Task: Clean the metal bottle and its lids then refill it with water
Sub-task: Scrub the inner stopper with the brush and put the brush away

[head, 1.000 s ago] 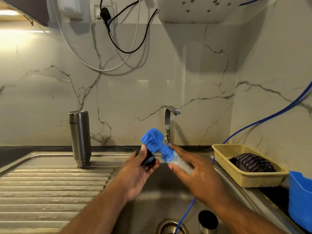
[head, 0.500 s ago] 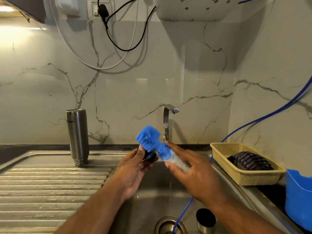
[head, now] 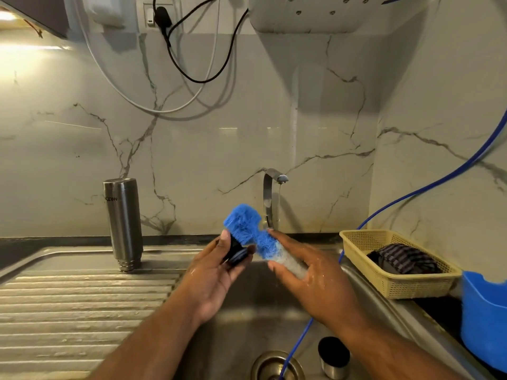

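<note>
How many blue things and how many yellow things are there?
Blue: 3 (brush, hose, tub)
Yellow: 1 (basket)
Total: 4

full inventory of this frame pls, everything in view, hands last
metal bottle: 1, steel, upside down on the drainboard
black lid: 1, black, in left hand
brush: 1, blue bristles, pale handle, in right hand, bristles against lid
steel cap: 1, steel, dark top, in basin right of drain
tap: 1, steel, back wall, thin stream
hose: 1, blue, right wall to drain
basket: 1, yellow, right counter
cloth: 1, dark striped, in basket
tub: 1, blue, right edge
black cable: 1, upper wall
white cable: 1, upper wall
sink: 1, steel
left hand: holds lid
right hand: holds brush
</note>
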Available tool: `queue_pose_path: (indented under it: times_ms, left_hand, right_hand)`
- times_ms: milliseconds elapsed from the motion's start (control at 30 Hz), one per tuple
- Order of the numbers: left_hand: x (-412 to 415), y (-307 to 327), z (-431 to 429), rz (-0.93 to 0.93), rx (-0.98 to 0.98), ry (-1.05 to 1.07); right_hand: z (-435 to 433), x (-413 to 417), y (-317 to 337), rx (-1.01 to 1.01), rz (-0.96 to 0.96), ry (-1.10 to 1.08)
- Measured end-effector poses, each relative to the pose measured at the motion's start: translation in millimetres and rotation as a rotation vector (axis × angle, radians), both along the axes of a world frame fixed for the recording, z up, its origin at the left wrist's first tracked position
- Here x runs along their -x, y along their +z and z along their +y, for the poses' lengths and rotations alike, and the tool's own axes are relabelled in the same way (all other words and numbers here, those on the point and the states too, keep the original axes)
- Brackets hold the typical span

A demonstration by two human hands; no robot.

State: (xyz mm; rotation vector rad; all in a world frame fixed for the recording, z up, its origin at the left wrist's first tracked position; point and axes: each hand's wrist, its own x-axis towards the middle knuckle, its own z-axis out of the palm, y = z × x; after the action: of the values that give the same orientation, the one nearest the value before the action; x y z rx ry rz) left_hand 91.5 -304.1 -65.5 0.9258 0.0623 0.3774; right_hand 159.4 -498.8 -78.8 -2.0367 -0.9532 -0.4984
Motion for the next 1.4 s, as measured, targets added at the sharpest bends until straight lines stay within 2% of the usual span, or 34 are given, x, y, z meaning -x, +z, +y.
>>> queue_pose_path:
  times_ms: [100,200,300,433,533,700,833,967,1100,1200,1267,1400]
  left_hand:
    - [-0.5,0.3,3.0,-0.008,0.004,0.024]
    - [-0.6,-0.9,5.0,0.018,-0.057,0.056]
    - [-1.0,-2.7,4.8,0.006,0.024,0.057]
    - [-1.6,-1.0,1.2,-0.002,0.054,-0.001]
    - [-1.4,-2.1,0.8,0.022,0.075,-0.023]
    - [-3.9,-6.1,7.0,0.025,0.044,-0.01]
    - [-3.4,-8.3,4.7,0.071,-0.08,0.03]
    - [-3.4,-7.6,4.4,0.034,-0.02,0.024]
    - [-3.6,-6.0,5.0,-0.014,0.004,-0.004]
    - [-2.2,-6.2,5.1,0.012,-0.023,-0.011]
    - [-0.7,-5.2,4.3,0.033,-0.035,-0.031]
    - [1.5,-1.4,1.0,0.031,0.055,-0.064]
  right_hand:
    - [0.4,-0.5,-0.4,-0.034,0.007,-0.008]
    - [2.3,1.1,-0.1,0.025,-0.062,-0.032]
    - [1.0,-0.7,-0.9,-0.01,-0.026,-0.025]
    - [2.0,5.4,-1.7,0.117,-0.135,-0.058]
    - [5.2,2.8,-3.8,0.009,-0.059,-0.02]
    - [2.2,-4.9,-6.7,0.006,-0.042,-0.047]
    - [1.1,-2.2,-4.9,0.06,-0.094,-0.066]
    - [-0.1,-6.0,-4.5,0.024,-0.05,-0.059]
    - [-2.4,-4.9,-1.5,0.053,-0.09,-0.059]
    - [-3.9,-6.5,-0.3,0.003,-0.052,-0.043]
    - [-3.8,-5.5,-1.3,0.067,-0.099,-0.056]
    - [-3.4,-6.6,-2.2,0.048,-0.041,-0.017]
